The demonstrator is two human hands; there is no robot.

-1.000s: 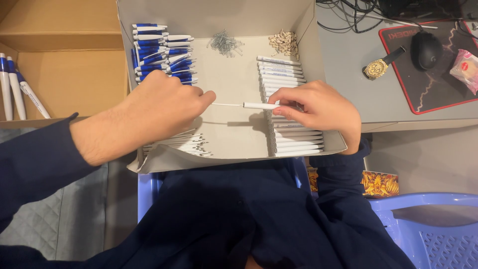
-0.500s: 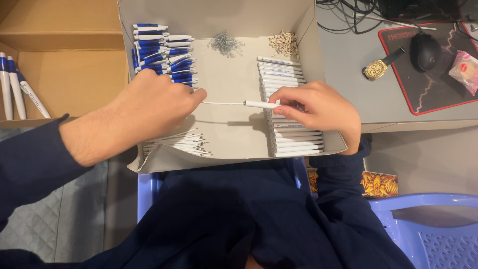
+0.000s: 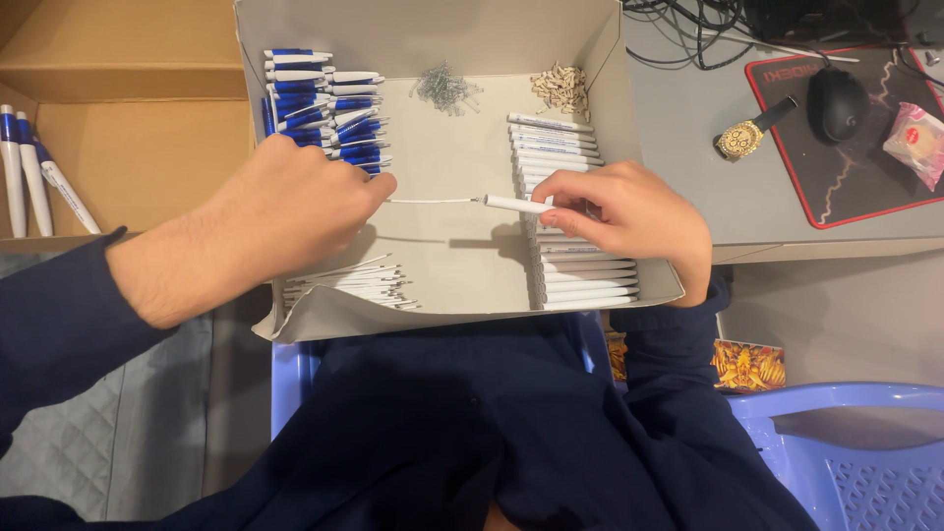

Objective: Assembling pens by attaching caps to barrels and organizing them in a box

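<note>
Holding a thin white refill (image 3: 433,201) by its left end, left hand (image 3: 295,211) at centre-left of the frame, fingers pinched narrow at the tip. Gripping a white barrel (image 3: 516,205) at centre, right hand (image 3: 629,211) closed round it with thumb and forefinger, the refill's other end meeting the barrel's mouth. Kept level and in line, seemingly so that the one slides into the other. Left forearm slanting in from lower left, wrist bent over the box (image 3: 452,265); right wrist resting on the box's lower-right rim. Sorted by kind inside: blue-and-white parts (image 3: 324,108) upper left, springs (image 3: 444,87) top centre, small beige pieces (image 3: 562,87) beside them, barrels stacked (image 3: 580,275) at right, spare refills (image 3: 344,285) lower left, all within easy reach. Beyond, on the worktop at upper right, a watch (image 3: 742,138) and mouse (image 3: 836,103).
</note>
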